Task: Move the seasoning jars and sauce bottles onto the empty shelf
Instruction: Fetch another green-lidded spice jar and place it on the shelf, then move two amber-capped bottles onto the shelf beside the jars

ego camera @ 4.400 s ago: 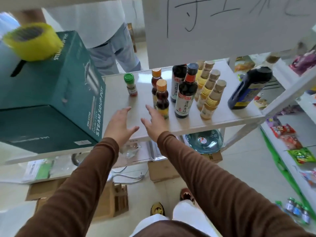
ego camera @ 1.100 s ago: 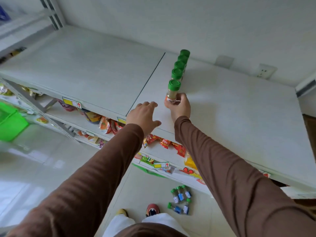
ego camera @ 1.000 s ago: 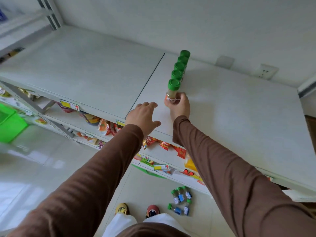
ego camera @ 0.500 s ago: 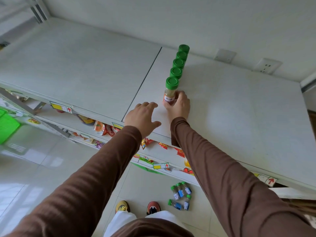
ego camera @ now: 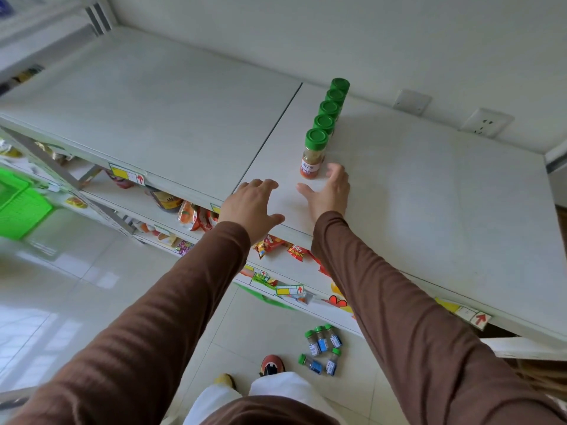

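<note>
Several green-capped seasoning jars stand in a straight row on the white top shelf (ego camera: 414,191), running back toward the wall. The nearest jar (ego camera: 313,154) has a red and white label and stands upright by itself. My right hand (ego camera: 329,191) hovers just in front of and to the right of that jar, fingers spread and relaxed, holding nothing. My left hand (ego camera: 251,204) is open above the shelf's front edge, left of the right hand, also holding nothing.
Lower shelves carry snack packets (ego camera: 276,243) and price tags. Several small blue-labelled jars (ego camera: 322,351) lie on the tiled floor near my feet. A green basket (ego camera: 18,204) sits at the left. Wall sockets (ego camera: 486,121) are behind the shelf.
My right hand held the nearest green-capped jar half a second ago; it has let go and drawn back slightly with fingers spread. The jar stays standing in the row.
</note>
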A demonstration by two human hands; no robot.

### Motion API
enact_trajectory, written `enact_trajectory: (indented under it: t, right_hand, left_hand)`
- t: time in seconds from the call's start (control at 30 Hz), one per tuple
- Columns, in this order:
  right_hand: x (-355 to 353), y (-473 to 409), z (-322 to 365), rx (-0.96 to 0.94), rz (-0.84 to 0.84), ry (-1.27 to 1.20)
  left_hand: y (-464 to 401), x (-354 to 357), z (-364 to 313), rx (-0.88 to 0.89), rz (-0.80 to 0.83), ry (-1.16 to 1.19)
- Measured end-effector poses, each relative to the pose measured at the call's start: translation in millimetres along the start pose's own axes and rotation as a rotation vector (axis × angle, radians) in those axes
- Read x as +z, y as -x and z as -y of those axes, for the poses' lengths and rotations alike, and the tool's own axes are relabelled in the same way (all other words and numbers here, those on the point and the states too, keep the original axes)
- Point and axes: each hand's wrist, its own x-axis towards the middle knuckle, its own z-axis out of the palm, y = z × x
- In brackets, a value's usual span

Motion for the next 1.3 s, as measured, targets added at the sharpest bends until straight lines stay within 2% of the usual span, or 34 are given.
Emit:
enact_trajectory:
  t: [0.23, 0.5, 0.87, 1.07, 1.3]
  right_hand:
    - [-50, 99, 3, -0.186, 0.206, 0.295]
    - [-104, 248, 15, -0.419, 0.374, 0.505]
    - [-134, 404, 7, -0.610, 0.637, 0.501]
    - [-152, 492, -4, -0.760, 0.725, 0.449]
    - [-148, 598, 36, -0.914, 0.851, 0.313]
  left_hand:
    - [68, -4, 6, -0.014, -0.011, 0.022]
    - [213, 9, 13, -0.075, -0.031, 0.036]
    - [410, 31, 14, -0.323, -0.062, 0.049]
    - [530, 46, 4, -0.496, -0.072, 0.080]
    - [666, 28, 32, -0.681, -0.155, 0.075]
